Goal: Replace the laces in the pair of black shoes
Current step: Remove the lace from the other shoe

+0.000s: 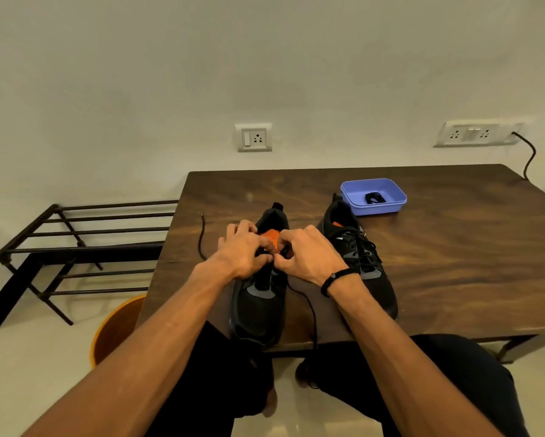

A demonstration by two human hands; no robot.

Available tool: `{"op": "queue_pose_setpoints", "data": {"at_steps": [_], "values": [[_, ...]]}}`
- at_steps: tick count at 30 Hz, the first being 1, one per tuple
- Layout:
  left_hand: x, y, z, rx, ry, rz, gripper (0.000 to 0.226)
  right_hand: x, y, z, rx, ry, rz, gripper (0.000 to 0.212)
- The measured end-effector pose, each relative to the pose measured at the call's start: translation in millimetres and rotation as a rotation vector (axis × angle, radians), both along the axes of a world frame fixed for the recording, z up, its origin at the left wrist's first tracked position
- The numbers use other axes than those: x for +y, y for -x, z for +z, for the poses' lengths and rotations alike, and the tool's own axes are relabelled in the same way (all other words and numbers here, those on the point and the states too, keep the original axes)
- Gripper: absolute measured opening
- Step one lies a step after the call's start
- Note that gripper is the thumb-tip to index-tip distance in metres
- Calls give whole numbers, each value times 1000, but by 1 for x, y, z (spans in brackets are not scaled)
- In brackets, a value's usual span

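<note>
Here the table (438,257) is the largest thing, dark wood, set against a pale wall with two sockets. To its left stands a black metal rack (75,244), and an orange bucket (120,326) sits on the floor by the table's near corner. Two black shoes stand on the table, toes toward the person. The left shoe (258,307) lies at the near edge, its orange insole showing; the right shoe (369,272), just beside it, is laced. A purple tray (391,203) behind the right shoe holds a coiled black lace (373,197). Both hands meet over the left shoe's throat: the left hand (239,250) and right hand (309,253) have fingers curled, pinching the lace (306,307) there. One end trails over the near edge, another (202,234) lies left of the shoe. A dark band (337,279) circles the right wrist.
</note>
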State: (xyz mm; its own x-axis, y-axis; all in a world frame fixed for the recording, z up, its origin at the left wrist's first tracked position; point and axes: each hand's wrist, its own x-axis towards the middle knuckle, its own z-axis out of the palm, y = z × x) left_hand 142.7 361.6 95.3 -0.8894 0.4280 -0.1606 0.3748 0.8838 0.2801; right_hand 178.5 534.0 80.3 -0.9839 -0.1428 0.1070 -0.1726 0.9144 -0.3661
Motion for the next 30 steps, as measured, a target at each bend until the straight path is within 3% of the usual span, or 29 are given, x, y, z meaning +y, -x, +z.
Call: {"op": "queue_pose_setpoints", "data": {"at_steps": [4, 6, 8, 11, 13, 15, 17, 19, 21, 23, 25, 27, 30], "values": [[7, -1, -2, 112, 143, -31, 27, 0, 1, -2, 19, 4, 17, 19], [6, -1, -1, 163, 122, -21, 28, 0, 2, -2, 5, 11, 3, 19], [1, 5, 0, 230, -30, 101, 22, 2, 3, -1, -2, 7, -14, 21], [-15, 15, 3, 273, -371, 481, 22, 1, 6, -1, -26, -4, -24, 21], [-23, 16, 0, 243, -448, 665, 19, 1, 7, -2, -27, 1, -28, 18], [-24, 11, -2, 199, -371, 596, 28, 2, 8, -1, -33, -1, -32, 17], [-20, 6, -1, 177, -238, 332, 36, 0, 8, -2, -31, -2, -28, 18], [-10, 0, 2, 85, -93, 124, 27, 0, 6, -1, -20, 10, -18, 19], [1, -3, 0, -5, 49, 42, 21, 1, 4, -1, -15, 16, -11, 18], [7, -3, -2, 74, 113, 20, 19, 2, 3, -1, -9, 6, -7, 18], [8, 0, -1, 198, 90, 28, 18, 3, 3, -2, -3, -4, -8, 18], [0, 9, -3, 251, -63, 122, 8, 3, 3, -1, -1, -17, -19, 18], [-20, 22, -6, 286, -391, 457, 20, 2, 4, 0, -16, -11, -31, 17]]}}
